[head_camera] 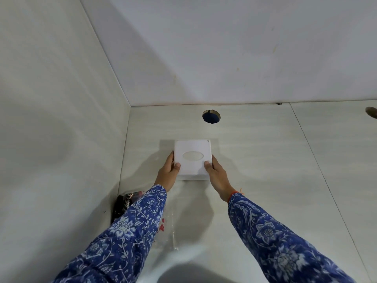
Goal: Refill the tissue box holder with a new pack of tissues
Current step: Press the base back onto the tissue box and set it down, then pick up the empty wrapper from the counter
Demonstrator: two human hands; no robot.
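A white square tissue box holder [192, 149] with an oval opening in its front is mounted on the tiled wall ahead. My left hand [168, 172] grips its lower left edge, thumb on the front face. My right hand [217, 173] grips its lower right edge the same way. A clear plastic tissue pack [170, 227] with red print lies below, partly hidden by my left sleeve.
A round hole [211, 117] is cut in the wall above the holder, and another one [371, 112] shows at the right edge. A dark patterned object [122, 203] sits in the left corner. A side wall stands close on the left.
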